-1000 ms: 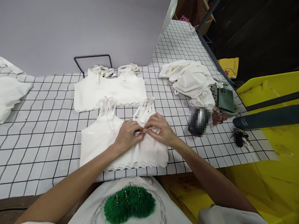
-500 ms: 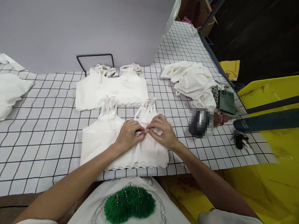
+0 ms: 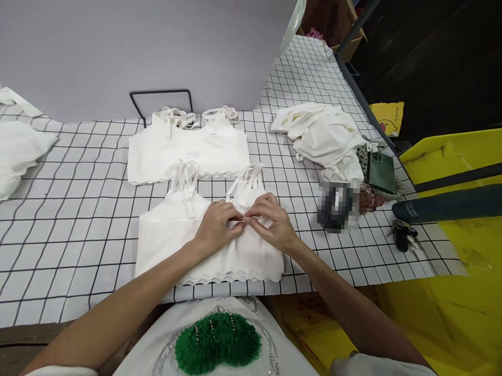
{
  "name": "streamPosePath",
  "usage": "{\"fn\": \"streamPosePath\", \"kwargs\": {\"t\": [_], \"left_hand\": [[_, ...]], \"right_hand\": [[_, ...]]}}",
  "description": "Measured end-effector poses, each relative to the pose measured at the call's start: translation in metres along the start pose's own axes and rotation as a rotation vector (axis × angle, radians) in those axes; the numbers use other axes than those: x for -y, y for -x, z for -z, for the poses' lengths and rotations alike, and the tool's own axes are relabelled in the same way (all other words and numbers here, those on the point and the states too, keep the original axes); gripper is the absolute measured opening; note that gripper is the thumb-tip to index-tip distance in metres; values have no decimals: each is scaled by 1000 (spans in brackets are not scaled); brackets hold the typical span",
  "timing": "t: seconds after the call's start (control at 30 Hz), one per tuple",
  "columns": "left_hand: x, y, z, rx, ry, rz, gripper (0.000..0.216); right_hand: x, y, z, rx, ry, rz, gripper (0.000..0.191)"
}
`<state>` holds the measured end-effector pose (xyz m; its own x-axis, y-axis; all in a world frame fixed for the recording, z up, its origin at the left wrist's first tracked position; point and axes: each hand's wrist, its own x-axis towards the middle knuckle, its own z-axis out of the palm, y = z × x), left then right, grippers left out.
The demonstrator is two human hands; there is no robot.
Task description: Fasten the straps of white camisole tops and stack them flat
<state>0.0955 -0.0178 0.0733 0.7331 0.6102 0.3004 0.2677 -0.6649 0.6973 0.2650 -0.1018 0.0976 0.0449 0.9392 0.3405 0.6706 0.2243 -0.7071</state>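
Spread flat near the table's front edge is a white camisole top (image 3: 168, 240) with thin straps and a scalloped hem; other layers seem to lie under it. My left hand (image 3: 218, 225) pinches the fabric at the top's upper middle. Fingertip to fingertip with it, my right hand (image 3: 271, 221) pinches the same spot from the right. A tiny pale bit shows between the fingertips, too small to name. Just beyond lies a second white camisole top (image 3: 189, 151), its straps bunched at the far side.
A heap of white garments (image 3: 325, 136) lies at the right, beside a dark green phone (image 3: 381, 172), a blurred dark object (image 3: 337, 207) and keys (image 3: 404, 236). More white cloth (image 3: 12, 153) is at the left. A grey panel (image 3: 128, 41) stands behind, with a black wire frame (image 3: 160, 92) before it.
Both hands keep pinching the same place on the camisole top, with hardly any movement. The view has shifted very slightly.
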Motion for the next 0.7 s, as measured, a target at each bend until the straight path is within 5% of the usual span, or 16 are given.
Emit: {"fn": "streamPosePath", "kwargs": {"t": [0.7], "left_hand": [[1, 0, 0, 7, 8, 5, 10]], "right_hand": [[-3, 0, 1, 26, 88, 97, 12]]}}
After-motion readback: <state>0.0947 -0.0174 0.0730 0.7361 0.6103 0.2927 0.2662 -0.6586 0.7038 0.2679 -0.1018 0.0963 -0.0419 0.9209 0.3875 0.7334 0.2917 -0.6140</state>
